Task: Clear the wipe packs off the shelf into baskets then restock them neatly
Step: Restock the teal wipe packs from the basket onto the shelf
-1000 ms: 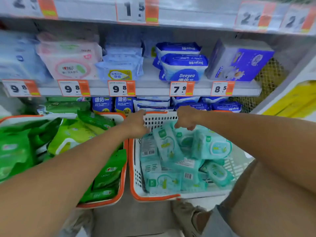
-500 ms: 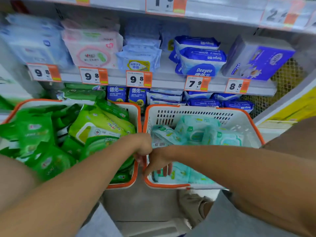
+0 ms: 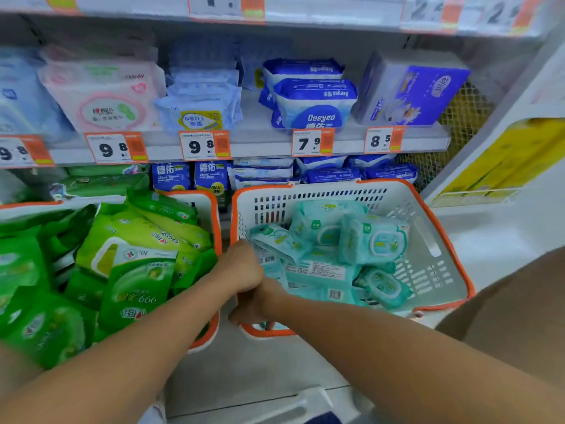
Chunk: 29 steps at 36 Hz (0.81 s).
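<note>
Two white baskets with orange rims stand side by side below the shelf. The left basket [image 3: 213, 209] is heaped with green wipe packs [image 3: 131, 261]. Several teal wipe packs [image 3: 373, 240] lie loose in the right basket [image 3: 428, 240]. Both hands meet at the right basket's near-left corner. My left hand [image 3: 241, 267] is curled over its left rim. Just below it, my right hand [image 3: 255, 304] grips the near rim, its fingertips showing under the orange edge.
The shelf [image 3: 263, 146] above carries price tags, a pink pack [image 3: 104, 99], blue Deeyeo packs [image 3: 315, 102] and a purple box [image 3: 409, 90]. More blue packs [image 3: 333, 174] sit on the lower level behind the baskets. Yellow goods [image 3: 504, 160] lie behind a white divider at right.
Both hands left the right basket's far rim and came back to its near-left corner, where they now hold it. The teal packs have shifted inside the basket.
</note>
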Motion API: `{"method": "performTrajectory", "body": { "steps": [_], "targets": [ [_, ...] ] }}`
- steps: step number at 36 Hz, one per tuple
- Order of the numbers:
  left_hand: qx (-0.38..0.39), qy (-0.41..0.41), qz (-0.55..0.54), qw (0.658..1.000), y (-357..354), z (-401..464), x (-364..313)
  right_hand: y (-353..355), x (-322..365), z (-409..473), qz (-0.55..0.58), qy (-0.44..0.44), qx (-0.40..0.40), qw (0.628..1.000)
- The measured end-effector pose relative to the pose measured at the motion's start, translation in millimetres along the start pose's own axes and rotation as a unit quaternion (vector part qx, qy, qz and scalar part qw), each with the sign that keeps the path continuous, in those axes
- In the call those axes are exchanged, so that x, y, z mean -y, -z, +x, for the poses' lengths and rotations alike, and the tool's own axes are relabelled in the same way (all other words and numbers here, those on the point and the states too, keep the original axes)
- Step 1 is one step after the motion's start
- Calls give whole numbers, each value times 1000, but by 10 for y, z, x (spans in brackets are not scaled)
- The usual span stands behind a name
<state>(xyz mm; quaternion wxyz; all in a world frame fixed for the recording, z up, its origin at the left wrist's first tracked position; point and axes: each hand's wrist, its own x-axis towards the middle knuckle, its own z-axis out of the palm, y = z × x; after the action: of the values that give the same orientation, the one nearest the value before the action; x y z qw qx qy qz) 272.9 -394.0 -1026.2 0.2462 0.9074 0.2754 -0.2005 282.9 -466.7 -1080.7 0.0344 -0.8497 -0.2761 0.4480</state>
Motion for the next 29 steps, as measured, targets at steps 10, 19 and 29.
{"method": "performTrajectory", "body": {
  "steps": [10,19,29],
  "targets": [
    [-2,-4,-6,1000,23,17,-360,190,-243,-305,78,33,-51,995],
    [39,10,-63,997,-8,-130,-442,106,-317,-289,58,32,-80,995],
    [21,44,-175,983,-52,-181,-308,161,-270,-305,50,45,-70,995]
  ]
}}
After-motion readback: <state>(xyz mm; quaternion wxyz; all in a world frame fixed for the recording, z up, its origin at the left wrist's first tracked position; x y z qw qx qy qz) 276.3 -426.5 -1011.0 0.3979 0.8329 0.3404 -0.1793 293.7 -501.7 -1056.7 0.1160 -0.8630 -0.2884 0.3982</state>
